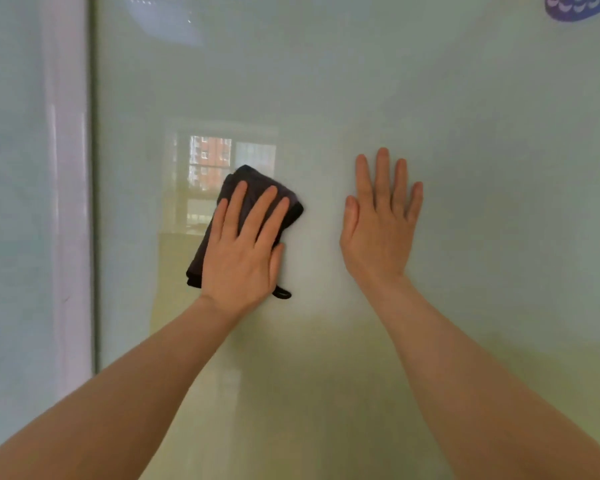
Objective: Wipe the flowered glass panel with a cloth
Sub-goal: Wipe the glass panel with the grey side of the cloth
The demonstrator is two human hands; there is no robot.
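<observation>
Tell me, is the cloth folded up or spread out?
Folded: the dark cloth is a thick bundle under the flat left hand.

The one head camera looks straight ahead, close up against the glass panel (395, 98), both forearms reaching in from the bottom edge.

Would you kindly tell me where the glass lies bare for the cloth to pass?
Bare glass lies above both hands, right of the right hand, and below along the arms. The strip between cloth under the left hand and the right hand is narrow.
</observation>
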